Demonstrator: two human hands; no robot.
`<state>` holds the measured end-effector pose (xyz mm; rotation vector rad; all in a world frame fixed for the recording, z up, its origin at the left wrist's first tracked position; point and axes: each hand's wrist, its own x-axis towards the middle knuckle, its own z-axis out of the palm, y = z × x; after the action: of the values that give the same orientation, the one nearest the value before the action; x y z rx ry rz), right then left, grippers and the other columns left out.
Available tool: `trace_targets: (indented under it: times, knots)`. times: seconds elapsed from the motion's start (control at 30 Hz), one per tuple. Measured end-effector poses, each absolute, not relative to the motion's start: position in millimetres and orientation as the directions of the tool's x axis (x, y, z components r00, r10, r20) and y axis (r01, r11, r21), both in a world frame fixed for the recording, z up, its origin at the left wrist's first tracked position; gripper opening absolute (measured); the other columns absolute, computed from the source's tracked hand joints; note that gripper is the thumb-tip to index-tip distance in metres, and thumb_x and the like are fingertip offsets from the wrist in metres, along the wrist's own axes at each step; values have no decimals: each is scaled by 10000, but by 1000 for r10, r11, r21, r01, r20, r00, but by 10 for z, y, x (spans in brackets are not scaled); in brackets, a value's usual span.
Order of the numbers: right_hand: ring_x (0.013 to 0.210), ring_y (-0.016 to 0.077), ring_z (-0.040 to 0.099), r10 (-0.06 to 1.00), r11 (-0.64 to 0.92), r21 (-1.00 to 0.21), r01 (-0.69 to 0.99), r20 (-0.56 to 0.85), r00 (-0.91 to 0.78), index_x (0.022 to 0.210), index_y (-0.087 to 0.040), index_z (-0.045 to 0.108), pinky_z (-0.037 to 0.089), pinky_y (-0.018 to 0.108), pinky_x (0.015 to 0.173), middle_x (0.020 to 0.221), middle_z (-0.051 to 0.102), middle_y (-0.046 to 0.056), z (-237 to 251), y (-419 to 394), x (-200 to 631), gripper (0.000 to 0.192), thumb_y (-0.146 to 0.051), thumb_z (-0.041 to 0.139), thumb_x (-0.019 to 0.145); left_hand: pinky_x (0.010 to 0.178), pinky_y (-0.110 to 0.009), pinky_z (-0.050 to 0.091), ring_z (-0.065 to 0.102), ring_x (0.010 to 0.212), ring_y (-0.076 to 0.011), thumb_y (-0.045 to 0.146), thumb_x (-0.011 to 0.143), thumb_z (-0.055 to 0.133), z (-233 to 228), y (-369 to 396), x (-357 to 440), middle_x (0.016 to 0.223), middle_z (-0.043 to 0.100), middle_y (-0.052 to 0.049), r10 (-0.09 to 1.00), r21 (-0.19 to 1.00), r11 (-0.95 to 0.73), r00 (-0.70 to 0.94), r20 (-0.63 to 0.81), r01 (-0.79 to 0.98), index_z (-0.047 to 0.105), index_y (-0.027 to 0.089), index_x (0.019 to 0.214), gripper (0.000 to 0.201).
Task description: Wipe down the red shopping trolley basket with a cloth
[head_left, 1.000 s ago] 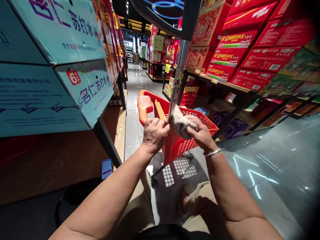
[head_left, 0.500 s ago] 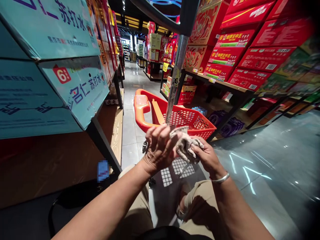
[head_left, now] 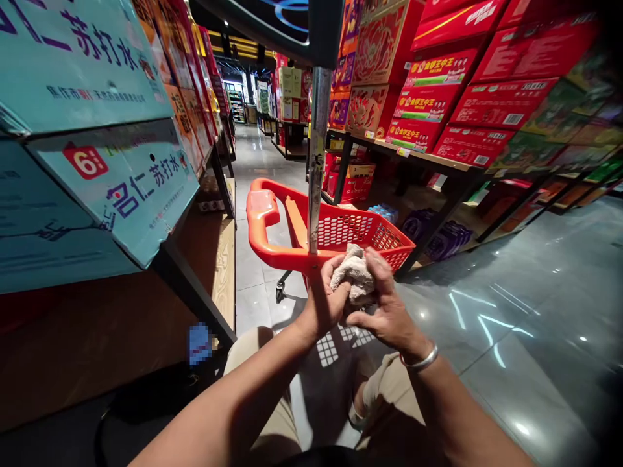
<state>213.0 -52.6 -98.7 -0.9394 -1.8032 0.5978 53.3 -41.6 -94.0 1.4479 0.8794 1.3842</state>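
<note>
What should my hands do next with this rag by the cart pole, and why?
Probably lift the rag back onto the metal pole. Both the left hand and right hand bunch it just beside the pole's base at the red basket, off the metal.

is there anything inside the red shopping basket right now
No, the red shopping basket shows only bare mesh walls inside, and the cloth sits in the hands in front of it.
</note>
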Motion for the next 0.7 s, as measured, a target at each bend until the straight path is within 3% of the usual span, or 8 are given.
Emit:
trace_targets:
  times: [0.1, 0.2, 0.23, 0.3, 0.37, 0.47, 0.6, 0.7]
  knots:
    - [1436, 300, 458, 804, 593, -722, 358, 557, -209, 1555, -316, 353, 410, 479, 1199, 1580, 420, 112, -1034, -472, 2070, 913, -462, 816, 782, 1044, -451, 541, 656, 1191, -271, 368, 973, 495, -885, -392, 542, 1310, 669, -145, 919, 955, -280, 260, 297, -99, 481, 154, 1464, 535]
    - [1163, 249, 661, 829, 547, -769, 329, 554, -83, 1439, -276, 486, 542, 402, 1025, 1362, 628, 106, -984, -280, 2146, 658, -412, 731, 844, 1100, -519, 484, 590, 1278, -326, 419, 918, 598, -752, -452, 440, 1355, 617, -167, 887, 881, -411, 326, 327, 232, 564, 168, 1394, 539]
    - [1119, 250, 677, 829, 528, -768, 362, 559, -23, 1409, -264, 511, 554, 394, 990, 1314, 657, 103, -932, -193, 2205, 634, -424, 727, 835, 1099, -541, 473, 565, 1293, -350, 427, 871, 664, -683, -489, 378, 1376, 586, -176, 879, 800, -467, 295, 375, 376, 619, 173, 1321, 518]
    - [1079, 280, 683, 817, 451, -743, 495, 566, 105, 1433, -233, 483, 556, 420, 958, 1269, 675, 122, -803, -5, 2337, 717, -454, 735, 800, 1036, -512, 509, 601, 1200, -312, 389, 898, 638, -523, -564, 228, 1322, 593, -170, 804, 611, -564, 200, 559, 556, 677, 172, 1122, 314]
    - [1094, 331, 668, 810, 338, -675, 656, 563, 162, 1502, -189, 401, 527, 491, 983, 1275, 665, 167, -697, 177, 2426, 840, -444, 736, 775, 940, -456, 540, 638, 996, -247, 288, 916, 602, -370, -601, 71, 1018, 662, -95, 659, 405, -619, 164, 735, 672, 638, 191, 962, 113]
    - [1111, 361, 651, 851, 310, -573, 758, 523, 47, 1498, -166, 389, 472, 544, 1038, 1261, 670, 181, -651, 369, 2373, 892, -324, 764, 704, 890, -452, 539, 622, 1010, -273, 270, 890, 622, -245, -527, -89, 1057, 651, -123, 437, 173, -563, 114, 892, 808, 573, 170, 1125, 260]
    - [922, 256, 702, 913, 396, -747, 535, 384, -139, 1332, -224, 527, 559, 379, 865, 1068, 732, 52, -687, 411, 2064, 708, -207, 749, 659, 931, -410, 528, 646, 1004, -255, 171, 911, 578, -329, -320, -41, 1032, 686, -108, 371, -75, -604, 363, 855, 793, 578, 176, 1178, 267]
    - [998, 215, 702, 862, 505, -803, 316, 454, -224, 1315, -233, 569, 563, 325, 882, 1186, 713, 36, -685, 380, 1888, 623, -210, 710, 708, 1070, -408, 462, 610, 1221, -272, 128, 914, 530, -462, -235, 106, 1293, 660, -171, 413, -143, -632, 487, 769, 762, 496, 122, 1397, 484]
